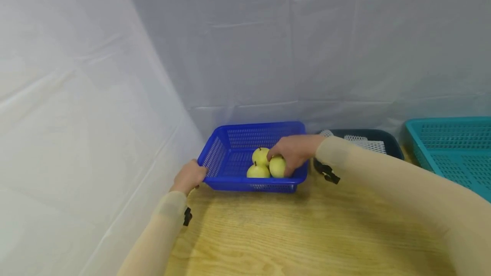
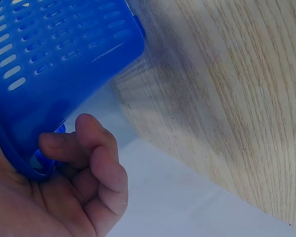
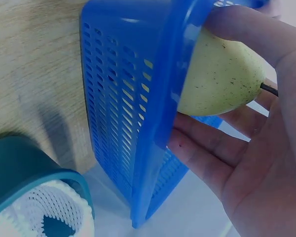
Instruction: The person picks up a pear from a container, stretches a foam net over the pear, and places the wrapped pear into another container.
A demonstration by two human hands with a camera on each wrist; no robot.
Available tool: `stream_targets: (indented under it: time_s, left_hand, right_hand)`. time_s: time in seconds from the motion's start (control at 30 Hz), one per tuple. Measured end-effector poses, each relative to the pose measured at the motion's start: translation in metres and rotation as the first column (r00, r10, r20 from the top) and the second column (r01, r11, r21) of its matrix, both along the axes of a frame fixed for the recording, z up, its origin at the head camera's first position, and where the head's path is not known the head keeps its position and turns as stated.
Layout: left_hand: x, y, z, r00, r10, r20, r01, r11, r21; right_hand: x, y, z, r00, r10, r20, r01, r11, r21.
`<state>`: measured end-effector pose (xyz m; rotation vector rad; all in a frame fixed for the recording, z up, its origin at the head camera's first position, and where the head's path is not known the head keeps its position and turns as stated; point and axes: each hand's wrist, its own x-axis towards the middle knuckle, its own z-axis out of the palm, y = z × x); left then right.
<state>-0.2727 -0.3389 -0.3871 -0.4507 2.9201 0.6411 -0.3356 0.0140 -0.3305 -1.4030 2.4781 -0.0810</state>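
A blue perforated basket stands on the wooden table. At its left end, my left hand grips the rim, fingers curled round the basket's edge in the left wrist view. My right hand reaches in at the right end and holds a yellow-green pear between thumb and fingers. Speckled skin and a dark stem show on that pear in the right wrist view. Two more pears, one behind and one in front, sit beside it in the basket.
Right of the basket, a dark tray holds white foam nets, partly behind my right arm. A teal perforated basket stands farther right. Plastic sheeting hangs behind and along the left of the table.
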Motion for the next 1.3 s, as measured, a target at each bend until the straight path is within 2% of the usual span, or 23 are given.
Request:
stream_targets:
  time_s: [0.53, 0.87, 1.1, 1.3]
  left_hand:
    - [0.0, 0.0, 0.004, 1.0, -0.013, -0.028, 0.013, 1.0, -0.005]
    - [-0.002, -0.002, 0.004, 1.0, -0.017, -0.024, 0.017, 1.0, -0.007]
    - [0.0, -0.003, 0.005, 1.0, -0.024, -0.019, 0.024, 1.0, -0.001]
    - [-0.001, -0.006, 0.006, 0.999, -0.024, -0.022, 0.024, 1.0, -0.009]
  right_hand:
    - [0.004, 0.032, 0.029, 0.998, -0.068, -0.004, 0.067, 0.994, -0.088]
    - [0.013, 0.057, 0.05, 0.995, -0.097, -0.034, 0.091, 0.984, -0.15]
    - [0.024, 0.079, 0.055, 0.989, -0.125, -0.077, 0.111, 0.98, -0.168]
    - [0.033, 0.098, 0.054, 0.988, -0.141, -0.066, 0.127, 0.974, -0.188]
